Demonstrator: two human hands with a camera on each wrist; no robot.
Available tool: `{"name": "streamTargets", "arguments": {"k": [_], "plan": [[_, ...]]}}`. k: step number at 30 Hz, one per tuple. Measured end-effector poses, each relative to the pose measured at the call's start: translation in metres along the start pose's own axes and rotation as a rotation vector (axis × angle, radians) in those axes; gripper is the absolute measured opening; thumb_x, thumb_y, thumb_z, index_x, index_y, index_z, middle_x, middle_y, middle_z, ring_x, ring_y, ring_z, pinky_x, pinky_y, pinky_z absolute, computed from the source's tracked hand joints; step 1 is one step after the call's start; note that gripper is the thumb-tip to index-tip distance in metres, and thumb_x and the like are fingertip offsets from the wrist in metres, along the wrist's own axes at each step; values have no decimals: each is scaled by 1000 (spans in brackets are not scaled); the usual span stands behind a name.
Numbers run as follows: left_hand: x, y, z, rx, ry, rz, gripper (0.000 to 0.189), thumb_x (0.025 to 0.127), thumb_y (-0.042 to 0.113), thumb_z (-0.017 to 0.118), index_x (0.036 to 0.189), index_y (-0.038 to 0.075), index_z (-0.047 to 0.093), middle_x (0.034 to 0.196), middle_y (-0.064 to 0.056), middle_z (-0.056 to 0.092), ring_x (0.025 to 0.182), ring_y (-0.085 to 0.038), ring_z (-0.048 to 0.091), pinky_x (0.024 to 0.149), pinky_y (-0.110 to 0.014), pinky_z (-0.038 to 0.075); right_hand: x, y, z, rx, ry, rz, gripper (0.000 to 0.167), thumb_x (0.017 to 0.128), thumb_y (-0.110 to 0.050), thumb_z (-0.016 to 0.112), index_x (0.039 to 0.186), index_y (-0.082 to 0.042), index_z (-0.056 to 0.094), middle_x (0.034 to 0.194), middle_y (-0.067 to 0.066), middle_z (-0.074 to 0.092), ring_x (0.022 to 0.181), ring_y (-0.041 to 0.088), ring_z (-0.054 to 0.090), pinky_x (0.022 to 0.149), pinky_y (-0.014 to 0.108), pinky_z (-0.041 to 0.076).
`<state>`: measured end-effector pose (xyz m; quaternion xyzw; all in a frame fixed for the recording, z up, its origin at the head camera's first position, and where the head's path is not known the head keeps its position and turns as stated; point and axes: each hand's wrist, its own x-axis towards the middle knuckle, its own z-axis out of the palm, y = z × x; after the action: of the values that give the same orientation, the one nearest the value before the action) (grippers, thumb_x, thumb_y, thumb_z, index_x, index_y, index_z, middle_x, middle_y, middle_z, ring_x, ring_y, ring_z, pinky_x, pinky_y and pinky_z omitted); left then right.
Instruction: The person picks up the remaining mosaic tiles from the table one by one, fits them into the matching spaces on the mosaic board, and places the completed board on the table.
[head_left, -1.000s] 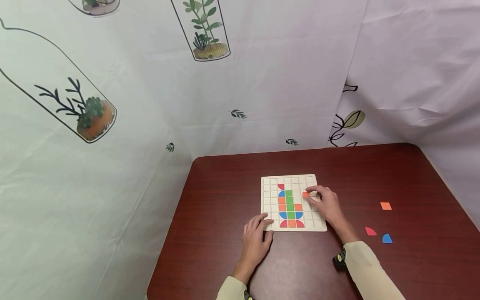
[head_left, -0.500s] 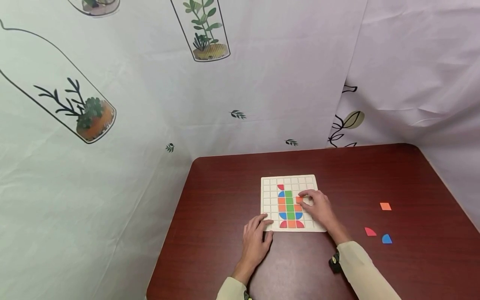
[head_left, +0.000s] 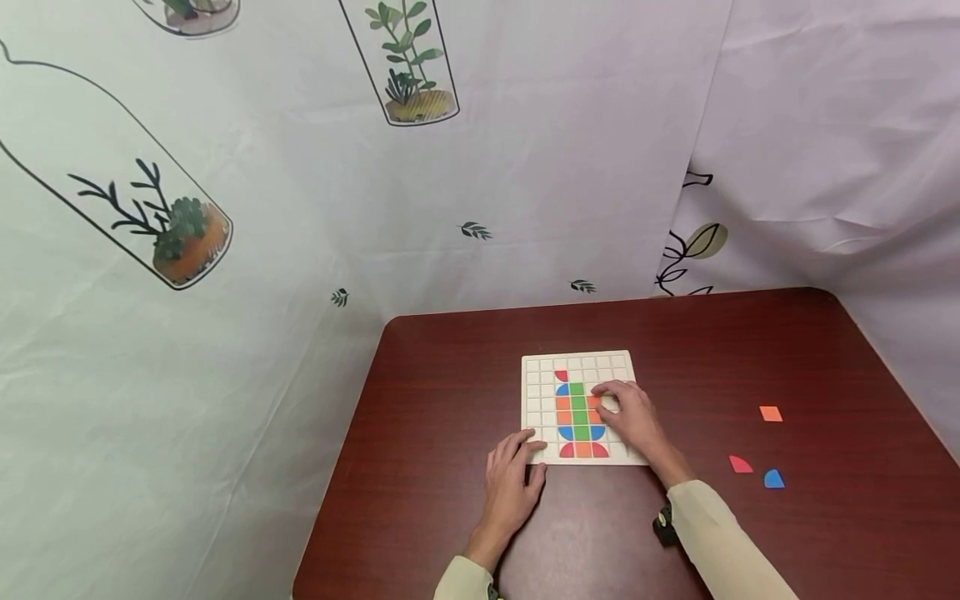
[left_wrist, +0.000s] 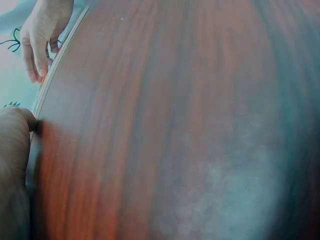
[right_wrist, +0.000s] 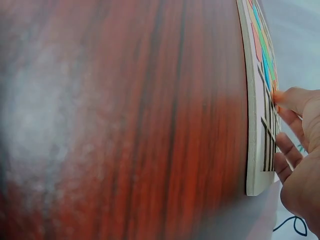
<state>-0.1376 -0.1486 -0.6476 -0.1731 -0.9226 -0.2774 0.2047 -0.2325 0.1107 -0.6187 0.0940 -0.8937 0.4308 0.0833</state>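
A pale square gridded board (head_left: 542, 400) lies on the red-brown wooden table (head_left: 450, 375), a white printed fabric backdrop (head_left: 555, 167) at the table's twelve o'clock. On the board, a column of green square tiles (head_left: 578, 404) runs from twelve to six, orange square tiles (head_left: 563, 403) at its nine o'clock side; at its three, an orange square tile (head_left: 592, 402) sits between the right hand (head_left: 637, 422)'s fingertips. The left hand (head_left: 510, 475) rests at the board's eight o'clock corner. Off the board at three lies a loose orange square (head_left: 771, 413).

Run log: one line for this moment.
Right hand: pinches orange square on grid board | Left hand: rests at board's near-left corner | Loose on table, right side: another orange square, red piece, blue piece
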Motion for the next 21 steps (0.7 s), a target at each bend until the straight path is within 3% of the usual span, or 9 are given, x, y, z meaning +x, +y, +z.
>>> {"name": "streamTargets", "arguments": {"k": [13, 21], "plan": [[-1, -1, 1, 6, 22, 23, 32, 90, 15, 81, 121, 19, 75, 139, -2, 66, 128, -25, 59, 95, -47, 47, -2, -1, 1, 1, -20, 33, 26, 89, -4, 82, 114, -4, 78, 118, 15, 75, 114, 38, 62, 97, 58, 46], [-1, -1, 1, 2, 9, 8, 31, 91, 17, 81, 121, 20, 76, 141, -1, 65, 129, -24, 59, 95, -47, 46, -2, 0, 0, 11, 6, 4, 27, 87, -2, 83, 113, -2, 78, 115, 16, 76, 110, 39, 63, 96, 57, 46]]}}
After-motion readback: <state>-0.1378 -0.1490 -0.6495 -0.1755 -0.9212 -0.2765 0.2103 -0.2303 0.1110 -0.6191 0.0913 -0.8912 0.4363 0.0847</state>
